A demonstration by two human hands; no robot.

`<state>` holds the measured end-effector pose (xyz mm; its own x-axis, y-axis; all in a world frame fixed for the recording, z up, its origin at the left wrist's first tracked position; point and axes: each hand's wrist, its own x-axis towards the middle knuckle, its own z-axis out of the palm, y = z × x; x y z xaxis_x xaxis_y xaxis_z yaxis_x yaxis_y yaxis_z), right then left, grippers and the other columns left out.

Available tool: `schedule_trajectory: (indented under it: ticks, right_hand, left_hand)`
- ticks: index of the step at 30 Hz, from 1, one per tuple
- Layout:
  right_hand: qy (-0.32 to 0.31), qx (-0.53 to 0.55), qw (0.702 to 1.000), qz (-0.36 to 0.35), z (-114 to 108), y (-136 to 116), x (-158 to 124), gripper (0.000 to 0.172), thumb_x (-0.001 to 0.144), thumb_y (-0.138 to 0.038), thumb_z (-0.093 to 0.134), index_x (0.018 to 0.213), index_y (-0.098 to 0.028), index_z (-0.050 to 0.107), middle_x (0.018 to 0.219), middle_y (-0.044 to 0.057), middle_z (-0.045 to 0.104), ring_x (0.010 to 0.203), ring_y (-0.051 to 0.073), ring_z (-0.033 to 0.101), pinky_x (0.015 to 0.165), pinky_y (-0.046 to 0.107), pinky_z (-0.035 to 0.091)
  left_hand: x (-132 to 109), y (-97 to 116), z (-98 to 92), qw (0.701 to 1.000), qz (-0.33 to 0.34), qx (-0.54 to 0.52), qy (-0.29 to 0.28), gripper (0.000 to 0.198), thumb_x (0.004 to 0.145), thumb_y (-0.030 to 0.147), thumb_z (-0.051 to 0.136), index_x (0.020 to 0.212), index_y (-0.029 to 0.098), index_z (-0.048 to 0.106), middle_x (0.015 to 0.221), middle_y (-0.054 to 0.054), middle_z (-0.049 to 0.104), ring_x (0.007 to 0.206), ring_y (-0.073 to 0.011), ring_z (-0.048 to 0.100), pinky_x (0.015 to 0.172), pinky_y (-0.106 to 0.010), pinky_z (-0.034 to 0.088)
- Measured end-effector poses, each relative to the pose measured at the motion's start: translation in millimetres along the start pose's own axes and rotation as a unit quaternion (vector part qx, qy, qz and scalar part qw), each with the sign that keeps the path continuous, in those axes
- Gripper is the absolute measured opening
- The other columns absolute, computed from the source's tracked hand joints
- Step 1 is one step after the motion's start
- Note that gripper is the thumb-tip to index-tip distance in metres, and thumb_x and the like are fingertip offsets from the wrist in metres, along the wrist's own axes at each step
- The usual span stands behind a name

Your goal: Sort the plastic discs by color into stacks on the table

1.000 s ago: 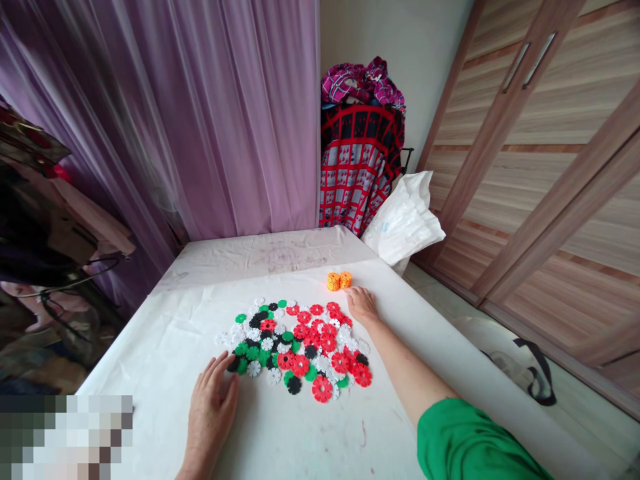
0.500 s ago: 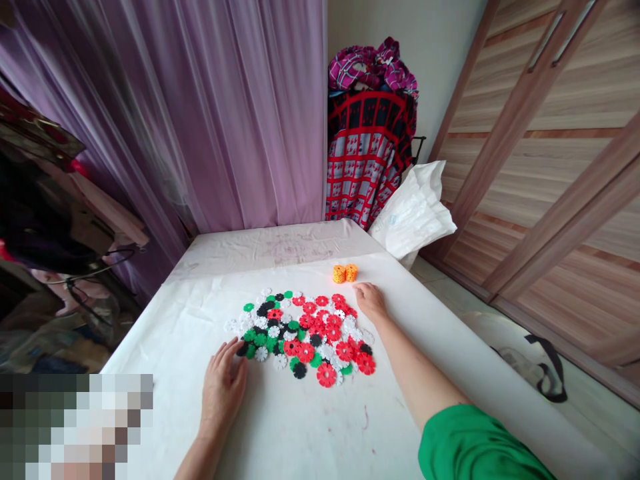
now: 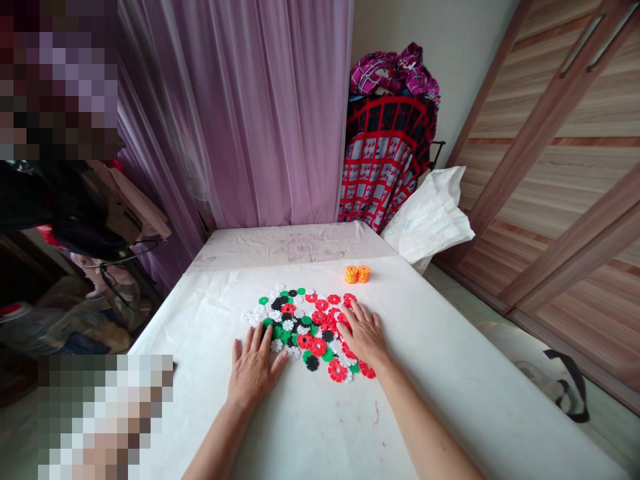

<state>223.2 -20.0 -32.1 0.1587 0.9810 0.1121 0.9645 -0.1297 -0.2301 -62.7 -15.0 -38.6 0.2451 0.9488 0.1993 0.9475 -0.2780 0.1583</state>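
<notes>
Flower-edged discs: red, white, green and black pieces (image 3: 319,347) lie loose and overlapping between the two hands, and I see the spread reaching ahead of the left fingertips.
Long axis: from my distant seat, the scatter seems to run wider side to side than away from the person, greens and whites toward the left, reds massed toward the right.
Left hand: palm down, fingers a little parted and thumb out, the hand (image 3: 254,370) meets the near left edge at the green discs; I make out no pinch.
Right hand: palm down and spread, the hand (image 3: 367,337) lies over the right edge, fingers across red and white pieces; what is under the palm I cannot tell.
Orange stacks: two short upright columns (image 3: 352,275) stand side by side beyond the right fingertips, apart from the scatter; the right hand is clearly the nearer.
White table: its bare cloth-like top (image 3: 310,427) stretches between the forearms, on the person's side of the discs.
</notes>
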Motion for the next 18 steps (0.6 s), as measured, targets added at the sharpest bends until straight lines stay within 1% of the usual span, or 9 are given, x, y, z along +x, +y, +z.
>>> schedule_trajectory:
  ticks: [4, 7, 9, 11, 13, 15, 16, 17, 18]
  right_hand:
    - [-0.013, 0.005, 1.000, 0.018, -2, -38, 12, 0.054, 0.100, -0.048, 0.034, 0.148, -0.026, 0.045, 0.161, 0.010, 0.031, 0.148, 0.028, 0.025, 0.116, 0.056, 0.017]
    - [-0.005, 0.038, 0.999, 0.027, 5, -63, 29, 0.053, 0.099, -0.048, 0.036, 0.145, -0.027, 0.048, 0.160, 0.010, 0.034, 0.148, 0.029, 0.026, 0.116, 0.059, 0.014]
    - [0.015, 0.075, 0.997, 0.028, 11, -77, 42, 0.050, 0.098, -0.045, 0.037, 0.142, -0.027, 0.053, 0.156, 0.010, 0.039, 0.146, 0.030, 0.030, 0.116, 0.061, 0.014]
    - [0.040, 0.136, 0.990, 0.021, 14, -83, 56, 0.047, 0.099, -0.041, 0.035, 0.137, -0.026, 0.057, 0.150, 0.010, 0.049, 0.142, 0.028, 0.037, 0.117, 0.059, 0.018]
    - [0.065, 0.220, 0.973, 0.005, 14, -78, 64, 0.049, 0.099, -0.036, 0.027, 0.134, -0.023, 0.060, 0.143, 0.010, 0.057, 0.135, 0.024, 0.047, 0.116, 0.051, 0.028]
    - [0.097, 0.288, 0.953, -0.020, 11, -63, 61, 0.052, 0.100, -0.034, 0.021, 0.133, -0.021, 0.060, 0.138, 0.011, 0.060, 0.131, 0.021, 0.052, 0.112, 0.043, 0.037]
    - [0.115, 0.297, 0.947, -0.037, 8, -53, 54, 0.053, 0.099, -0.037, 0.023, 0.134, -0.020, 0.059, 0.138, 0.012, 0.060, 0.131, 0.021, 0.052, 0.111, 0.042, 0.039]
    - [0.130, 0.283, 0.948, -0.061, 6, -42, 43, 0.051, 0.099, -0.041, 0.027, 0.134, -0.021, 0.059, 0.140, 0.012, 0.058, 0.133, 0.023, 0.050, 0.113, 0.044, 0.036]
    - [0.130, 0.254, 0.954, -0.093, 4, -31, 28, 0.051, 0.098, -0.044, 0.032, 0.137, -0.022, 0.056, 0.144, 0.012, 0.055, 0.136, 0.025, 0.047, 0.116, 0.048, 0.032]
  left_hand:
    - [-7, 11, 5.2, 0.999, 0.039, -0.011, 0.004, 0.076, 0.091, 0.067, 0.037, 0.152, 0.021, 0.037, 0.160, -0.013, 0.031, 0.149, -0.0346, 0.024, 0.118, -0.062, 0.019]
    - [-13, 33, 11.5, 0.996, 0.088, -0.028, 0.001, 0.084, 0.086, 0.071, 0.043, 0.154, 0.023, 0.031, 0.161, -0.015, 0.028, 0.150, -0.0376, 0.021, 0.116, -0.066, 0.019]
    - [-13, 50, 14.0, 0.993, 0.112, -0.032, -0.020, 0.091, 0.082, 0.072, 0.048, 0.155, 0.021, 0.027, 0.161, -0.017, 0.027, 0.149, -0.0406, 0.021, 0.115, -0.070, 0.017]
    - [-9, 63, 14.0, 0.992, 0.111, -0.032, -0.044, 0.092, 0.082, 0.071, 0.049, 0.156, 0.022, 0.026, 0.161, -0.017, 0.027, 0.148, -0.0418, 0.022, 0.113, -0.073, 0.013]
    - [1, 70, 12.0, 0.994, 0.093, -0.031, -0.053, 0.085, 0.085, 0.067, 0.047, 0.155, 0.024, 0.027, 0.161, -0.014, 0.028, 0.148, -0.0403, 0.023, 0.114, -0.074, 0.010]
    - [15, 70, 8.8, 0.996, 0.063, -0.023, -0.053, 0.077, 0.088, 0.063, 0.044, 0.154, 0.027, 0.030, 0.161, -0.012, 0.029, 0.149, -0.0387, 0.023, 0.114, -0.074, 0.009]
    - [24, 68, 7.1, 0.997, 0.049, -0.017, -0.049, 0.074, 0.089, 0.062, 0.043, 0.154, 0.027, 0.031, 0.161, -0.012, 0.030, 0.149, -0.0380, 0.023, 0.114, -0.074, 0.008]
    - [33, 64, 5.3, 0.999, 0.033, -0.010, -0.041, 0.071, 0.091, 0.060, 0.042, 0.153, 0.026, 0.033, 0.161, -0.012, 0.030, 0.149, -0.0370, 0.024, 0.114, -0.073, 0.008]
    - [42, 60, 3.6, 0.999, 0.020, -0.003, -0.034, 0.069, 0.092, 0.058, 0.041, 0.152, 0.025, 0.035, 0.161, -0.012, 0.031, 0.149, -0.0364, 0.025, 0.115, -0.072, 0.009]
